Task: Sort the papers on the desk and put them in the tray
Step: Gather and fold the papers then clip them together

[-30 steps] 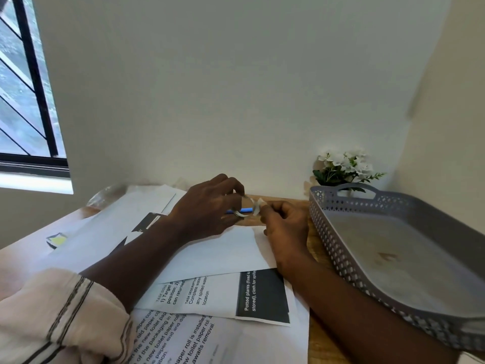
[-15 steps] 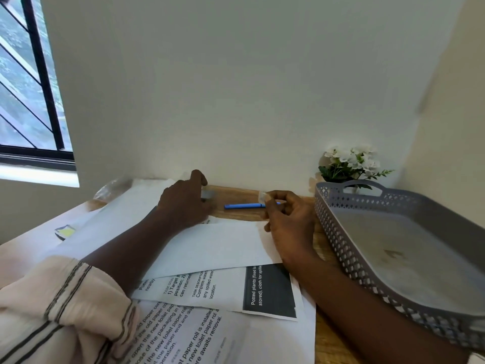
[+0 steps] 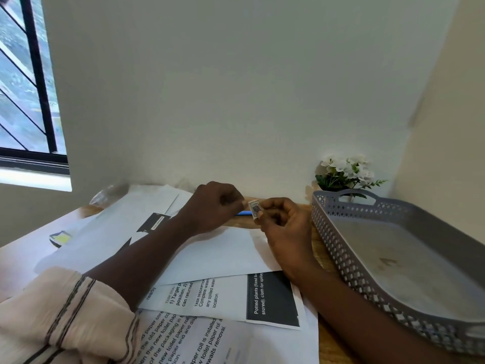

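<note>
- Papers [image 3: 217, 258] spread loose over desk [image 3: 321, 334], overlapping; several printed, one blank sheet topmost at centre.
- Tray [image 3: 349, 258] at right, just beside papers, grey, perforated wall, holding no sheets.
- Step in hand, judged: clearing a small item off the desk ahead of sorting; no sheet lifted or gathered yet.
- Right hand [image 3: 286, 227] raised above far edge of papers, curled, thumb and forefinger pinched on a small clip [image 3: 255, 209]; exact kind of item too small to tell.
- Left hand [image 3: 212, 206] raised just beside right, fingers curled in toward clip, knuckles up; touching clip or only close, not clear; nothing plainly held.
- Left forearm stretched across papers from lower left; striped sleeve [image 3: 65, 316] pushed back above elbow.
- Right forearm angled in from lower right, passing between papers and tray.
- Pen [image 3: 242, 213], blue, flat on desk behind hands, partly hidden by them.
- Flowers [image 3: 346, 169], white, against wall behind tray handle.
- Next move, judged: setting clip aside, then squaring sheets into one stack with both hands; overlapped corners calling for care against creasing.
- Lift into tray then needing clearance over its raised wall.
</note>
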Tool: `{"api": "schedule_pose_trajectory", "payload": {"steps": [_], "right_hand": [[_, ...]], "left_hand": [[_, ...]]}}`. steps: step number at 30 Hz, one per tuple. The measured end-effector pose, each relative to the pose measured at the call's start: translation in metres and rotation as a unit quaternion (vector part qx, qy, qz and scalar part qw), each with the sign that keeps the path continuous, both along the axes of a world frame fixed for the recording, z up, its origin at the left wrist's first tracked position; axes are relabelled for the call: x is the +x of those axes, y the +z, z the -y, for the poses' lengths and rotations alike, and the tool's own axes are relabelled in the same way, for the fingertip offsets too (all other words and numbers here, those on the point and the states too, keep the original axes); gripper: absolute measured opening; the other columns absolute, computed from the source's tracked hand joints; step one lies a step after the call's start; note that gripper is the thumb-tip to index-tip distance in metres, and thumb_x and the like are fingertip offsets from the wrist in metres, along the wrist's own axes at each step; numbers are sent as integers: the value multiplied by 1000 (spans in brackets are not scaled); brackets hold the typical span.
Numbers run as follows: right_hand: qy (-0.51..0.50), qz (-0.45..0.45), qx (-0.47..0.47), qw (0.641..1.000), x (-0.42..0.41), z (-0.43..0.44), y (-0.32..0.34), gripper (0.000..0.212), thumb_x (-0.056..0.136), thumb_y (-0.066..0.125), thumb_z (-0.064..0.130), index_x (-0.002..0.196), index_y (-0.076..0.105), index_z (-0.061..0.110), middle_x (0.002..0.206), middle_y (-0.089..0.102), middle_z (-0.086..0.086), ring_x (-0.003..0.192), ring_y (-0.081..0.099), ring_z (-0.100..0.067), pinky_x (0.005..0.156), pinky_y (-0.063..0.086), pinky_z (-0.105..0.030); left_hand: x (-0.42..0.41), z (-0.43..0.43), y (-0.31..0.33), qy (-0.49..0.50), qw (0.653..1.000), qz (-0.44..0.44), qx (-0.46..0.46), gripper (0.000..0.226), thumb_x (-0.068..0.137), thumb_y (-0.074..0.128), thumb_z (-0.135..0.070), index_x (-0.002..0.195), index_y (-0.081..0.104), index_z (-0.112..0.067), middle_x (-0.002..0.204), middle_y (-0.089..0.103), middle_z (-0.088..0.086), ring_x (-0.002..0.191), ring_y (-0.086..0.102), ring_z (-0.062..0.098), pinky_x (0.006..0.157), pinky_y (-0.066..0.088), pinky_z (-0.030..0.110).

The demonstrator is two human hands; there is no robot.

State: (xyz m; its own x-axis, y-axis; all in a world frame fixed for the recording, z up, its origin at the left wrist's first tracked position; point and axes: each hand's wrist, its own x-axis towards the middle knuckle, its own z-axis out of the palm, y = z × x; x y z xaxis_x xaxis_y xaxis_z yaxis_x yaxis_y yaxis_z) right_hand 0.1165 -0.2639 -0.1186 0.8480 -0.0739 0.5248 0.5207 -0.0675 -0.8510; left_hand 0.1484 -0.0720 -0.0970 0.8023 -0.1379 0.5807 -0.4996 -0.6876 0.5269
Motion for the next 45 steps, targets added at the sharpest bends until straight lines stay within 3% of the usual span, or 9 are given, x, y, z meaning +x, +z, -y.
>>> {"api": "schedule_pose_trajectory", "payload": {"steps": [7, 11, 17, 21, 24, 28, 41, 43, 45], "right_hand": [[-14, -35, -6, 999, 3, 3, -2, 14, 86, 78, 12, 94, 74, 23, 87, 78, 1, 85, 75, -17, 73, 61, -40], [-27, -61, -25, 997, 3, 4, -1, 11, 85, 81, 29, 89, 75, 20, 83, 77, 0, 81, 74, -18, 75, 61, -42], [-74, -86, -72, 991, 5, 10, 3, 10, 87, 77, 26, 83, 74, 17, 78, 73, 1, 74, 66, -11, 70, 55, -32], [-113, -133, -141, 974, 9, 20, 4, 13, 82, 78, 18, 70, 74, 14, 70, 73, -10, 63, 64, -21, 65, 56, -38], [-107, -165, -184, 963, 12, 23, 5, 15, 81, 80, 17, 68, 76, 11, 67, 74, -7, 72, 74, -30, 76, 62, -47], [-111, -178, -241, 948, 12, 20, 11, 11, 84, 78, 17, 74, 78, 12, 70, 76, -4, 74, 73, -22, 78, 61, -44], [-132, -160, -340, 917, 12, 17, 11, 12, 80, 85, 23, 71, 79, 16, 74, 75, -1, 79, 71, -16, 79, 62, -45], [-133, -153, -352, 914, 12, 18, 12, 13, 80, 85, 26, 81, 75, 18, 82, 72, 0, 82, 68, -16, 80, 60, -43], [-156, -124, -390, 899, 12, 21, 12, 30, 78, 85, 33, 96, 62, 23, 91, 61, 5, 88, 61, -17, 78, 54, -39]], "left_hand": [[-13, 7, 10, -138, 965, -165, -152, 35, 89, 72, -45, 97, 77, -11, 89, 79, 7, 74, 68, 14, 61, 49, 26], [-15, 12, 12, -155, 962, -156, -159, 20, 88, 81, -26, 98, 78, -8, 87, 76, 16, 71, 65, 16, 62, 53, 25], [-12, 26, -3, -141, 959, -153, -194, 16, 91, 76, -10, 93, 73, 6, 74, 72, 18, 61, 59, 20, 55, 48, 27], [-3, 24, -15, -48, 991, -115, -51, 4, 82, 74, -22, 84, 76, -20, 70, 76, 3, 56, 60, 9, 62, 50, 28], [-3, 24, -19, -2, 995, -84, 44, 6, 84, 75, -22, 88, 78, -26, 71, 71, -8, 59, 59, -2, 60, 41, 18], [-6, 26, -20, 4, 997, -62, 51, 12, 86, 72, -22, 95, 76, -29, 69, 62, -14, 62, 56, -2, 56, 33, 14], [0, 25, -23, -7, 995, -51, 84, 13, 86, 77, -26, 99, 77, -28, 76, 68, -15, 71, 59, -3, 66, 40, 20], [0, 24, -23, -7, 995, -47, 85, 14, 86, 76, -26, 99, 77, -28, 76, 67, -15, 71, 59, -2, 67, 40, 21], [1, 24, -24, -7, 996, -44, 82, 16, 85, 76, -27, 100, 76, -29, 76, 65, -15, 72, 59, 0, 67, 40, 22]]}}
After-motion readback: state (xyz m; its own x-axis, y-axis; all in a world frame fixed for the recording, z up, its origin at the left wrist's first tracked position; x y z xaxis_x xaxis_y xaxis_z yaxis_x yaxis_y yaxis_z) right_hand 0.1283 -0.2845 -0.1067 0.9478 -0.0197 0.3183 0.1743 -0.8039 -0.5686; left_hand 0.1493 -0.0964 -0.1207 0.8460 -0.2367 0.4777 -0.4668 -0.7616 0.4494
